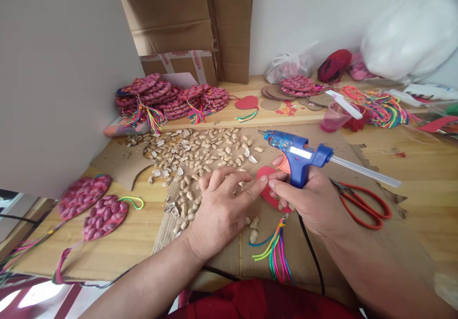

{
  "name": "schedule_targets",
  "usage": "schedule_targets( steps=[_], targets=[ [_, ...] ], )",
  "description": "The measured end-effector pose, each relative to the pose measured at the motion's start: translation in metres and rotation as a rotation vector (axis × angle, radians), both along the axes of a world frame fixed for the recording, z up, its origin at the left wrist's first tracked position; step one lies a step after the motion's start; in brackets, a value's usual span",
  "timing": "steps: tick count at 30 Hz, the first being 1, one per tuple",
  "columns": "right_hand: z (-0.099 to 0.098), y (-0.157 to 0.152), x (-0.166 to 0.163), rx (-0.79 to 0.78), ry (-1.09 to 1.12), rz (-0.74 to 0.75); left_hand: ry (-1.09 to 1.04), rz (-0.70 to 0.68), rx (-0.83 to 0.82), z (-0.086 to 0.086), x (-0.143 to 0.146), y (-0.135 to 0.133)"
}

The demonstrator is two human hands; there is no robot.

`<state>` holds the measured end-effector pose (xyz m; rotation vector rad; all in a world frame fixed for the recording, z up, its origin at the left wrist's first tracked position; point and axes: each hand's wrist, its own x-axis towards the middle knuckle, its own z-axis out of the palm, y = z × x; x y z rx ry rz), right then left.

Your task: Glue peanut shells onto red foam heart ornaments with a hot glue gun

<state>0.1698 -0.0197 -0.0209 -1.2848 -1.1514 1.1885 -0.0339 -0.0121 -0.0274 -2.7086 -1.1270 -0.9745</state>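
Observation:
My right hand (315, 202) is wrapped round the handle of a blue hot glue gun (298, 154), its nozzle pointing left and a clear glue stick jutting out to the right. Under both hands lies a red heart-shaped card (266, 173) with a rainbow tassel (276, 252) hanging toward me. My left hand (222, 207) rests on the card's left edge, its fingers curled and the fingertip meeting my right forefinger; whether it pinches a shell I cannot make out. A heap of peanut shells (200, 154) lies just beyond my left hand on brown cardboard.
Red scissors (361, 204) lie right of the gun. Two pink shell-covered hearts (95, 207) sit at the left, a stack of them (168, 97) at the back. A pink cup (334, 116), coloured cords (386, 106), bags and a cardboard box (189, 23) line the far wall.

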Motion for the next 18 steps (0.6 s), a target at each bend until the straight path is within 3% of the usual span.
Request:
schedule_targets(
  steps=[8, 10, 13, 15, 18],
  targets=[
    [-0.004, 0.001, -0.004, 0.077, 0.009, 0.059, -0.111, -0.092, -0.119, 0.001, 0.001, -0.003],
    [-0.003, 0.001, -0.004, 0.082, 0.043, 0.087, -0.247, -0.155, -0.26, -0.001, 0.002, 0.0],
    [-0.002, 0.0, -0.004, 0.073, 0.065, 0.12, -0.541, -0.27, -0.598, -0.004, 0.005, 0.006],
    [-0.002, -0.002, -0.003, 0.06, 0.049, 0.125, -0.679, -0.289, -0.801, -0.006, 0.006, 0.01],
    [0.0, -0.004, -0.002, 0.043, 0.027, 0.116, -0.806, -0.27, -0.98, -0.008, 0.006, 0.013]
  ],
)
